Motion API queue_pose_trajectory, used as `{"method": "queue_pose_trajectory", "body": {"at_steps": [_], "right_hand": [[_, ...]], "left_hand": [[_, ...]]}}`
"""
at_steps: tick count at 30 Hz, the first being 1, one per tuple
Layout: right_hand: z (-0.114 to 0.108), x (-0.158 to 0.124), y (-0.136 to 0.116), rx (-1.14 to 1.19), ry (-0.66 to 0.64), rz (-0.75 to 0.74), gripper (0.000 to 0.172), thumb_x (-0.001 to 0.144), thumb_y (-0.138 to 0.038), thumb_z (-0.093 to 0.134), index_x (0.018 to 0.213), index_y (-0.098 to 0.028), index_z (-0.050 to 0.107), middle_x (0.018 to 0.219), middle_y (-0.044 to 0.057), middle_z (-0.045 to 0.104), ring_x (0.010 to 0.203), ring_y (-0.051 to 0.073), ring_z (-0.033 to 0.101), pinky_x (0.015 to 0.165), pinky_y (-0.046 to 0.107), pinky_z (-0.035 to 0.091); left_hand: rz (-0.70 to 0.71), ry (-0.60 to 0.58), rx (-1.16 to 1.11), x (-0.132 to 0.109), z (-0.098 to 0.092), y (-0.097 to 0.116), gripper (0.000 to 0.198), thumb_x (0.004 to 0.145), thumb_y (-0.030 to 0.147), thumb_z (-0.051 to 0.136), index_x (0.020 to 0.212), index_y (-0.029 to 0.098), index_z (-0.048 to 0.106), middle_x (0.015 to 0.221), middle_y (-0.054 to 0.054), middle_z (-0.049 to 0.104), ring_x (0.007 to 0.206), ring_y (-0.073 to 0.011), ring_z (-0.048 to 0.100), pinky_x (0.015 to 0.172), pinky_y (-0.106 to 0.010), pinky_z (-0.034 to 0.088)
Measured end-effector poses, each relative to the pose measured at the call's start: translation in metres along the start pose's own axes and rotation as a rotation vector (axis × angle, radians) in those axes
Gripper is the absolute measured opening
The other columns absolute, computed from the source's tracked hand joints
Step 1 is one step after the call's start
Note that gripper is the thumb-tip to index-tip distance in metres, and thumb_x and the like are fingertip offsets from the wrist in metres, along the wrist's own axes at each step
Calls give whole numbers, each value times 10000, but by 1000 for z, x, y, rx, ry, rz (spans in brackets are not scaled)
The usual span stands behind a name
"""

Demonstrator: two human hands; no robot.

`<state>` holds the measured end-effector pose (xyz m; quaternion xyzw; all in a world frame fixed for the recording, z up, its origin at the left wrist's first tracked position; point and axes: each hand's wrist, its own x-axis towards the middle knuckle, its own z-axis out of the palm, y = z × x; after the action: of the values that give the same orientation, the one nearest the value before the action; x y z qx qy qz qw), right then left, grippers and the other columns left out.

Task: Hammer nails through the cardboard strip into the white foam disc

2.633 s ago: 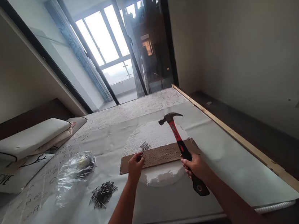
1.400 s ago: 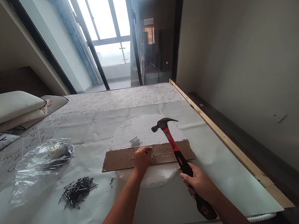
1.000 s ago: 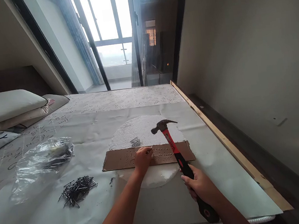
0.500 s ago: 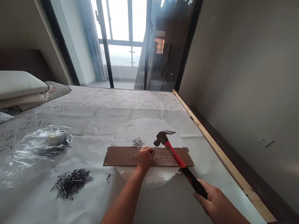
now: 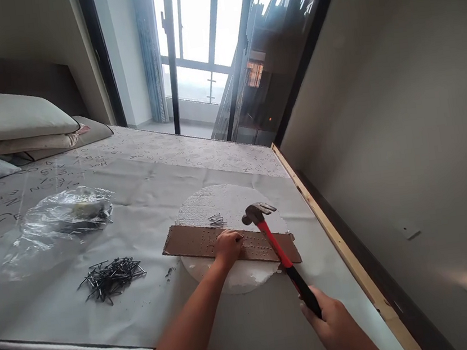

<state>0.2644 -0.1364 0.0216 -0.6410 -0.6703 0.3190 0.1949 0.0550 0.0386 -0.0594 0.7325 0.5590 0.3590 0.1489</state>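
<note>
In my right hand [image 5: 334, 321] is the black grip of a claw hammer [image 5: 277, 249] with a red neck. Its metal head hangs just right of my left hand [image 5: 227, 246], apart from it. That hand rests on a brown strip of board [image 5: 193, 241] dotted with small holes or nail heads. Its thumb and fingers are pinched together; whatever is between them is too small to make out. Beneath the board lies a round white foam disc [image 5: 236, 200]. A few loose nails [image 5: 217, 220] lie on the disc behind the board.
A pile of dark nails [image 5: 112, 278] lies to the left on the pale sheet [image 5: 143, 203]. Behind it sits a crumpled clear plastic bag [image 5: 60, 219] with something dark inside. Pillows [image 5: 9, 114] are stacked at the far left. A wooden rail [image 5: 338, 236] runs along the right edge beside the wall.
The camera view has shifted slightly. Both hands keep nearly the same places, with the hammer head still held close to the left hand.
</note>
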Motion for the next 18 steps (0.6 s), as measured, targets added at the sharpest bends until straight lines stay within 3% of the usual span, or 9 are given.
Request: {"method": "queue_pose_trajectory", "body": {"at_steps": [4, 8, 10, 12, 14, 16, 18], "right_hand": [[2, 5, -1, 4, -41, 26, 151, 759, -315, 418, 722, -195, 502, 591, 5, 524, 559, 164, 487, 508, 235, 345], [-6, 4, -6, -2, 160, 10, 233, 786, -397, 388, 796, -202, 515, 539, -16, 452, 500, 162, 447, 478, 247, 319], [-5, 5, -6, -25, 191, 2, 234, 797, -397, 374, 808, -204, 505, 535, -22, 428, 482, 156, 426, 471, 249, 306], [0, 8, -5, -35, 91, 7, 162, 789, -334, 393, 776, -201, 486, 549, -17, 444, 490, 149, 429, 473, 244, 303], [8, 12, -2, -29, -22, 26, 75, 757, -249, 416, 717, -199, 455, 573, -7, 473, 519, 143, 446, 489, 236, 314], [14, 14, -1, 2, -54, 37, 49, 737, -211, 423, 694, -197, 440, 593, -4, 485, 546, 138, 452, 503, 228, 322], [16, 16, -2, 62, -32, 41, 65, 750, -233, 421, 702, -196, 447, 583, -17, 463, 542, 131, 440, 493, 221, 316]], "left_hand": [[5, -6, -3, 0, 0, -2, 124, 688, 177, 574, 653, 205, 690, 731, -50, 653, 776, -188, 565, 730, -296, 402], [-19, -47, -34, 2, -4, -3, 149, 677, 164, 564, 697, 206, 706, 765, -49, 641, 775, -176, 562, 736, -291, 420], [-38, -43, -110, 5, -14, -3, 219, 676, 135, 532, 796, 197, 706, 823, -52, 637, 746, -154, 568, 703, -266, 440], [-65, 64, -198, 10, -31, -4, 302, 691, 113, 479, 901, 184, 684, 891, -56, 629, 748, -139, 574, 688, -245, 455], [-93, 243, -238, 15, -51, -5, 324, 715, 114, 435, 932, 173, 668, 920, -60, 623, 777, -142, 577, 706, -243, 462], [-103, 380, -216, 18, -69, -7, 308, 728, 128, 421, 910, 161, 667, 918, -64, 621, 804, -154, 575, 729, -252, 463], [-101, 411, -161, 17, -79, -12, 306, 731, 128, 415, 909, 147, 662, 913, -69, 621, 807, -159, 576, 734, -259, 465]]}}
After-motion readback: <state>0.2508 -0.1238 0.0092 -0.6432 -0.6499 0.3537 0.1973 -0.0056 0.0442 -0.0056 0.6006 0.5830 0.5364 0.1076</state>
